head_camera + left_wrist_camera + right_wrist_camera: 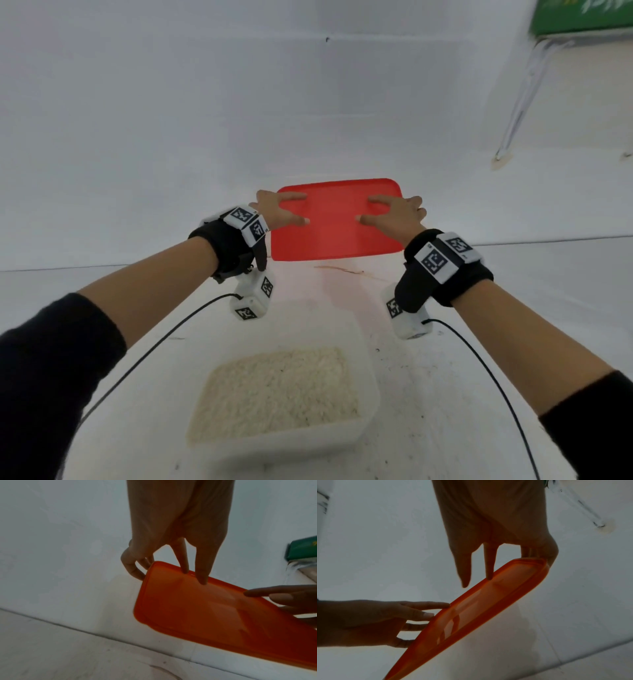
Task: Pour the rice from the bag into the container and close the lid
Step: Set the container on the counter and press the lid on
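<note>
Closing step in hand: red lid (337, 219) gripped at both ends, left hand (279, 212) and right hand (394, 216), fingers on top, above rice-filled container (368, 383). Next: lower squarely, align corners, press down.

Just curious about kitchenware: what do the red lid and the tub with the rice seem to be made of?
Red lid: probably thin, smooth plastic; fingers show through it in the right wrist view. Tub: likely frosted, milky plastic; the rice shows dimly through its wall.
</note>
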The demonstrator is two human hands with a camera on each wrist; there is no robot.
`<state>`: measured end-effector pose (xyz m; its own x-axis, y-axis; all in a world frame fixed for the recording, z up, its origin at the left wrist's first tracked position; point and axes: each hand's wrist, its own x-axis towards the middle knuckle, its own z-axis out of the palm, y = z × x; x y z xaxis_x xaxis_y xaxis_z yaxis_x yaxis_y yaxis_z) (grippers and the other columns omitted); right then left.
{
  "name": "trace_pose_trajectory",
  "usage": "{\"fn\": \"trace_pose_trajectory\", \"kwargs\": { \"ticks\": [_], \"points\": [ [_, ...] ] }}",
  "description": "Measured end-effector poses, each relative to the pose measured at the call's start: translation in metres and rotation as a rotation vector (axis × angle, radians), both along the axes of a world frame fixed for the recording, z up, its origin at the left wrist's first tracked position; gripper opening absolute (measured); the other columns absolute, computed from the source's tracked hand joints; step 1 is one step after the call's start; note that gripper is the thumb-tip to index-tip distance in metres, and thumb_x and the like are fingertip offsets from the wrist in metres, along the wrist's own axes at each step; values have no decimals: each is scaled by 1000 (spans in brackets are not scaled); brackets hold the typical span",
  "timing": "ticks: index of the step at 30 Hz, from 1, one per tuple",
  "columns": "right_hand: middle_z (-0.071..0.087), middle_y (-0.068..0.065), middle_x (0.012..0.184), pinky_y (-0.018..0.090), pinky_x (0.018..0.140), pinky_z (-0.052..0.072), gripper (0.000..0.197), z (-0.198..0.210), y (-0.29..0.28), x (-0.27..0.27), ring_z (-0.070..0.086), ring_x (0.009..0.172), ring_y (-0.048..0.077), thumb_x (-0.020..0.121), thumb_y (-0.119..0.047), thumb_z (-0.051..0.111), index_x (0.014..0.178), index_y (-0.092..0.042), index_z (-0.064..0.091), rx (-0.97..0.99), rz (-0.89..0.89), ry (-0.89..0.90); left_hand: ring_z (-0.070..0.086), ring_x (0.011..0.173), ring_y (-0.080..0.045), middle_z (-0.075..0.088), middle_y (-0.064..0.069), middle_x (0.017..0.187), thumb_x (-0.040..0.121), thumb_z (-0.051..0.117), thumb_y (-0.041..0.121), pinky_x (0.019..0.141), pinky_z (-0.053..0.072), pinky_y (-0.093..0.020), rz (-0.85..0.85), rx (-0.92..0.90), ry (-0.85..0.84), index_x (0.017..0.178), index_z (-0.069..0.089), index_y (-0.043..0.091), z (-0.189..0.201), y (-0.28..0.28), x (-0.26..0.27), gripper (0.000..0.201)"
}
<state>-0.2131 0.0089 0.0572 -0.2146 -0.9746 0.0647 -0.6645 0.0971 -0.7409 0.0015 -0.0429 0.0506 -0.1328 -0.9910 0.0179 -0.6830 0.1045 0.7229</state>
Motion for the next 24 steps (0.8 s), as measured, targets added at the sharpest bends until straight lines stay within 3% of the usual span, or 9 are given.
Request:
{"fn": "trace_pose_trajectory", "kwargs": {
  "ticks": [3, 6, 8, 12, 17, 19, 21, 23, 24],
  "points": [
    [16, 18, 140, 44, 112, 26, 82, 4, 23, 20, 25, 131, 39, 77, -45, 70, 144, -42, 22, 7, 138, -146, 51, 116, -23, 50, -4, 132, 60, 75, 48, 102, 41, -36, 60, 0, 167, 108, 60, 47, 1, 28, 25, 50],
    [10, 21, 145, 46, 112, 20, 93, -5, 50, 41, 18, 137, 37, 81, -51, 62, 143, -48, -7, 10, 234, -248, 61, 85, -1, 57, -2, 111, 88, 60, 19, 67, 51, -13, 85, -36, 420, 126, 56, 22, 0, 66, 46, 38],
    [-1, 16, 153, 50, 112, 11, 94, -14, 63, 53, 2, 142, 33, 84, -55, 54, 138, -47, -22, -29, 304, -326, 58, 81, 6, 56, 1, 108, 93, 52, 16, 56, 51, -19, 126, -82, 567, 126, 56, 17, 0, 90, 58, 34],
    [-15, -8, 155, 59, 113, 9, 103, -29, 82, 61, -1, 144, 25, 67, -82, 45, 123, -57, -36, -76, 398, -435, 45, 96, 1, 48, 14, 109, 98, 37, 19, 80, 32, -25, 173, -127, 698, 131, 42, 21, -6, 133, 73, 33],
    [-9, -9, 157, 57, 114, 11, 83, -37, 106, 50, 6, 144, 18, 53, -95, 38, 101, -79, -28, -34, 511, -483, 35, 122, -5, 31, 7, 133, 93, 37, 48, 98, 29, -30, 166, -187, 739, 136, 30, 43, -14, 170, 74, 44],
    [-19, -11, 154, 52, 115, 4, 93, -37, 125, 50, -1, 144, 14, 50, -97, 35, 113, -73, -29, -84, 491, -496, 19, 134, -9, 20, 12, 139, 80, 34, 69, 110, 18, -37, 138, -160, 671, 129, 24, 61, -24, 191, 73, 51],
    [-23, -13, 152, 47, 113, 6, 114, -46, 141, 50, -4, 143, 12, 44, -98, 35, 130, -56, -27, -99, 478, -497, 13, 136, -4, 15, 21, 138, 68, 32, 79, 111, 11, -37, 83, -115, 676, 129, 18, 64, -33, 216, 75, 64],
    [-17, -9, 155, 49, 113, 13, 113, -59, 155, 53, 3, 143, 16, 43, -97, 39, 131, -57, -20, -106, 483, -505, 13, 135, -3, 14, 21, 140, 78, 30, 70, 108, 13, -33, 87, -74, 636, 137, 13, 55, -41, 225, 77, 63],
    [-10, -7, 155, 48, 113, 17, 109, -66, 159, 55, 9, 143, 17, 44, -97, 41, 129, -60, -17, -118, 478, -505, 18, 136, -8, 20, 13, 141, 90, 32, 54, 107, 17, -30, 152, -94, 628, 140, 16, 46, -43, 222, 79, 52]
  ]
}}
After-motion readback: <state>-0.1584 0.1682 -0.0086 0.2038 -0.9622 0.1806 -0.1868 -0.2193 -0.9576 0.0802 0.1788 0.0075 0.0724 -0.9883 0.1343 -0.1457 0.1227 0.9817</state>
